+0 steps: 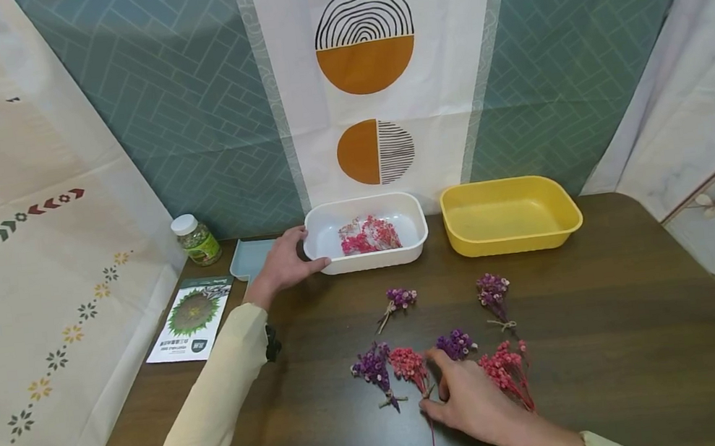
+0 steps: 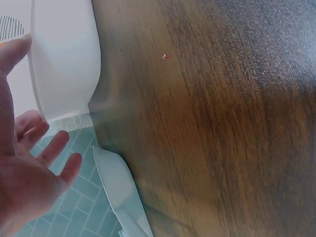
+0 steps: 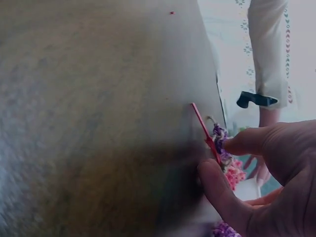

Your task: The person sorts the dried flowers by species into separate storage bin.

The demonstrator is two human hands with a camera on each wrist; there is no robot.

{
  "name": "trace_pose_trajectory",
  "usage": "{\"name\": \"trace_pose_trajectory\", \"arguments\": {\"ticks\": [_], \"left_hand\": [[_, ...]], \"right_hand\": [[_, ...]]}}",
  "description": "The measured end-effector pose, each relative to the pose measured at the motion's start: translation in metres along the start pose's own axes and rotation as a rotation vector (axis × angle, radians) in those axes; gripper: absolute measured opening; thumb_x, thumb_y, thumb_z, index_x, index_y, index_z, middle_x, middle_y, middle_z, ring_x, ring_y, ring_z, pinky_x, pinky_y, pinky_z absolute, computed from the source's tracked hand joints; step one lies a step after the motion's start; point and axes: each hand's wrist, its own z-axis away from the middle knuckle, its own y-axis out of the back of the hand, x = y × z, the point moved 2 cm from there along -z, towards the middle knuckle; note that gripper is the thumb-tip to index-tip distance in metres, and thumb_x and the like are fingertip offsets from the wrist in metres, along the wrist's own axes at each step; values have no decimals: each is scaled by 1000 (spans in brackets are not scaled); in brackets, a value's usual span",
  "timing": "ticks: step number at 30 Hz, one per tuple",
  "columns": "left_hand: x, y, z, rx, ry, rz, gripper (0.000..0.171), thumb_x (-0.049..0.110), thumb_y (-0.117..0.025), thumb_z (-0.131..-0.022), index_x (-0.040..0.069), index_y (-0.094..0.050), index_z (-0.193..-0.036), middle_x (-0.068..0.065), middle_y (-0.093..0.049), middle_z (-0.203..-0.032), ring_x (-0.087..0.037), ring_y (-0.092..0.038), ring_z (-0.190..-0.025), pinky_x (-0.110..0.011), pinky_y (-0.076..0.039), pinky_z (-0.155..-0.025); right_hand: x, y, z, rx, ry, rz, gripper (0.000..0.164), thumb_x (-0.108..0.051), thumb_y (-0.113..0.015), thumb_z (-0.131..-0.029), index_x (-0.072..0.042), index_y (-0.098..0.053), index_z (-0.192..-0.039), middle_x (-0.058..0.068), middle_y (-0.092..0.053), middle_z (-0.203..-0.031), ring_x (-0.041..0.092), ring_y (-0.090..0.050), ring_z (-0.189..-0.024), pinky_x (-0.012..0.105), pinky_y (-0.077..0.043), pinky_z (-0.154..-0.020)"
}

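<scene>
My left hand (image 1: pixel 283 263) holds the left end of a white plastic tray (image 1: pixel 415 246), thumb at the front and a finger round the back corner; its other fingers hang loosely curled. Pink dried flower pieces (image 1: pixel 368 236) lie inside that tray. My right hand (image 1: pixel 474 400) is low over the table at a tied bunch of pink dried flowers (image 1: pixel 407 363). Its thumb and index finger stand apart on either side of the red stem (image 3: pixel 200 118). Close around are purple bunches (image 1: pixel 373 367), (image 1: pixel 455 343) and another pink bunch (image 1: pixel 505 367), partly covered by the hand.
Two more purple bunches (image 1: pixel 401 297), (image 1: pixel 492 292) lie farther back. A yellow tray (image 1: pixel 513 244) stands right of the white one. At the left are a pale blue tray (image 1: pixel 246 260), a white-lidded jar (image 1: pixel 203 246) and a sunflower seed packet (image 1: pixel 177 347). Fabric hangs behind.
</scene>
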Motion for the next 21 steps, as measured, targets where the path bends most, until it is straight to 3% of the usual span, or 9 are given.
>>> {"name": "trace_pose_trajectory", "arguments": {"ticks": [9, 21], "left_hand": [[1, 1, 0, 2, 1, 3, 86, 44, -78, -81, 0, -42, -145, -19, -36, -153, -38, -35, -134, -59, -33, -109], [1, 0, 0, -1, 3, -9, 86, 44, -78, -81, 0, -42, -146, -19, -36, -154, -38, -34, -136, -60, -32, -109]], "right_hand": [[-1, -6, -1, 48, 2, 20, 69, -15, -87, -75, 5, -50, -130, -5, -55, -71, 3, -47, -55, 25, -43, -48], [0, -11, -4, 15, -12, -16, 63, -7, -84, -76, 3, -51, -129, -7, -56, -69, 3, -50, -52, 25, -46, -47]]}}
